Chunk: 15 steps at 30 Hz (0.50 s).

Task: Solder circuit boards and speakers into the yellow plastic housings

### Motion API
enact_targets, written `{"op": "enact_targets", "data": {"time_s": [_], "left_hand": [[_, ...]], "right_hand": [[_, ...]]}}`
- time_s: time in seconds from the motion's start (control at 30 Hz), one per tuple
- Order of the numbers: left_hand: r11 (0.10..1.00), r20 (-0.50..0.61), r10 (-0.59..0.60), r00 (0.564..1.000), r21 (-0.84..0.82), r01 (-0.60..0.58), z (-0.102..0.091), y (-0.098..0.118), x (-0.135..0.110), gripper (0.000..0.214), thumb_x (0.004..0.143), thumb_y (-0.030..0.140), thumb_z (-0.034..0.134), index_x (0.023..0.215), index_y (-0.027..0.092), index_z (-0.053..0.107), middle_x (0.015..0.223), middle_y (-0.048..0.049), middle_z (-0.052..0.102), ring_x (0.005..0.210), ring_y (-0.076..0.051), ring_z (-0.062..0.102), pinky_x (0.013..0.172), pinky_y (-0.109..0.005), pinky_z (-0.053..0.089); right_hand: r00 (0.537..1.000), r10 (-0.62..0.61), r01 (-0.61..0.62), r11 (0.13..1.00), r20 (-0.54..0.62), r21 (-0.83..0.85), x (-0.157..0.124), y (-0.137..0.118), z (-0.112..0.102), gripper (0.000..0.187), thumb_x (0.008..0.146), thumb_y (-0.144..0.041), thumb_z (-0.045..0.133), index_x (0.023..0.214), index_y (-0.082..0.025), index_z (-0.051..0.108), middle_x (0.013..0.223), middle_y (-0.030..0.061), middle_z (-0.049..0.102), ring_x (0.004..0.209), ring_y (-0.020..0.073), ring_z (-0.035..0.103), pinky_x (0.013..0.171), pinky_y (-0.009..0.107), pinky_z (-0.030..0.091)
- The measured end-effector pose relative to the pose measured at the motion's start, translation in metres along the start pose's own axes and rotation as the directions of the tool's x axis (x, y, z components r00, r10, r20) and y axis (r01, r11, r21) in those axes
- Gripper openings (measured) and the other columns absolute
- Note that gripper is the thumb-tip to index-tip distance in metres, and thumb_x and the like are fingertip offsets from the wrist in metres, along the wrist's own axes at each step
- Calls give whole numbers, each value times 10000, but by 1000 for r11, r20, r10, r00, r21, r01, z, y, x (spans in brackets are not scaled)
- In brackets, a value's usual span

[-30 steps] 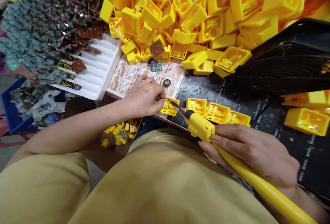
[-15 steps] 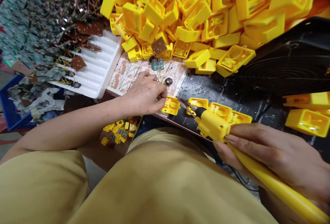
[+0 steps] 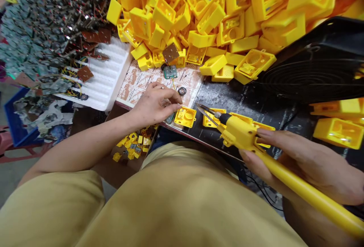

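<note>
My left hand [image 3: 156,103] is at the table edge, thumb and index finger pinched together over the rim of a small open yellow plastic case [image 3: 185,117]. Whatever lies between the fingertips is too small to make out. Just beyond that hand, a green circuit board [image 3: 170,72] is joined by thin yellow wires to a round black speaker [image 3: 182,91]. My right hand [image 3: 301,160] is closed around a yellow soldering gun [image 3: 244,131] with a black collar. Its metal tip points left, a short way from the case and apart from it. More open cases [image 3: 214,117] lie under the gun.
A large heap of yellow cases [image 3: 170,12] covers the back. Circuit boards [image 3: 57,19] pile up at left on a white foam tray [image 3: 106,72]. A black fan [image 3: 313,65] stands at right. A blue crate [image 3: 17,122] and a box of yellow parts [image 3: 133,143] sit lower down.
My left fingers have gone from curled to a stretched-out pinch at the case. The soldering gun has drawn slightly right, away from the case. The whole view has shifted a little.
</note>
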<state>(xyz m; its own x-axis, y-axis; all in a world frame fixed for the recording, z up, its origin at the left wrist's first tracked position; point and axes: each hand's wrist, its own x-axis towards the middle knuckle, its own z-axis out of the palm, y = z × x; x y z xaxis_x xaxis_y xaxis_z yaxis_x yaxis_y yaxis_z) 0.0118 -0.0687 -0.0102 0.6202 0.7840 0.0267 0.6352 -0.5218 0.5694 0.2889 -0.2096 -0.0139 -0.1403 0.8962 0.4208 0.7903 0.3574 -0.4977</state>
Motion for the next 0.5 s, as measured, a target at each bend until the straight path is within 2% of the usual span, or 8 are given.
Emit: {"op": "enact_targets", "data": {"time_s": [0.1, 0.17, 0.23, 0.3, 0.43, 0.5], "left_hand": [[1000, 87, 14, 996, 10, -15, -4, 3, -2, 133, 825, 295, 604, 769, 211, 691, 808, 12, 721, 875, -166, 610, 1054, -418, 302], [999, 146, 16, 989, 28, -20, -7, 6, -7, 141, 827, 287, 588, 758, 211, 685, 823, 8, 714, 918, -173, 604, 1093, -451, 247], [998, 166, 18, 986, 57, -27, -7, 8, -12, 147, 828, 268, 563, 766, 198, 676, 841, -7, 704, 937, -181, 598, 1097, -469, 237], [995, 150, 31, 988, 94, -45, -4, 9, -17, 151, 828, 250, 540, 768, 188, 664, 837, -18, 694, 918, -181, 596, 1084, -467, 259], [982, 123, 67, 990, 168, -87, 1, 12, -19, 170, 823, 239, 508, 749, 188, 653, 791, -22, 686, 853, -181, 590, 1049, -454, 299], [973, 138, 74, 988, 206, -101, 2, 14, -16, 181, 813, 231, 494, 737, 183, 651, 782, -26, 685, 836, -184, 590, 1033, -445, 312]], "right_hand": [[996, -81, 80, 997, -24, -21, 4, -1, -3, 346, 868, -342, 652, 1193, -253, 574, 879, 32, 706, 686, 145, 666, 589, 247, 554], [995, -87, 88, 996, -47, 13, 5, -3, -7, 476, 801, -246, 726, 1249, -271, 565, 889, 21, 704, 697, 150, 668, 580, 244, 557], [997, -63, 66, 995, -36, 71, 6, -6, -10, 548, 757, -149, 749, 1258, -279, 567, 876, 7, 702, 723, 153, 673, 640, 245, 578], [998, -63, 61, 994, 12, 96, 8, -11, -11, 516, 757, -103, 732, 1226, -258, 580, 843, 4, 697, 739, 156, 677, 695, 251, 589], [960, -256, 233, 955, 111, 185, 14, -17, -10, 345, 826, -143, 670, 1154, -168, 567, 806, 25, 684, 750, 132, 674, 708, 210, 573], [939, -303, 268, 941, 163, 209, 17, -18, -9, 201, 872, -174, 626, 1068, -155, 581, 816, 35, 681, 773, 113, 668, 716, 205, 560]]}}
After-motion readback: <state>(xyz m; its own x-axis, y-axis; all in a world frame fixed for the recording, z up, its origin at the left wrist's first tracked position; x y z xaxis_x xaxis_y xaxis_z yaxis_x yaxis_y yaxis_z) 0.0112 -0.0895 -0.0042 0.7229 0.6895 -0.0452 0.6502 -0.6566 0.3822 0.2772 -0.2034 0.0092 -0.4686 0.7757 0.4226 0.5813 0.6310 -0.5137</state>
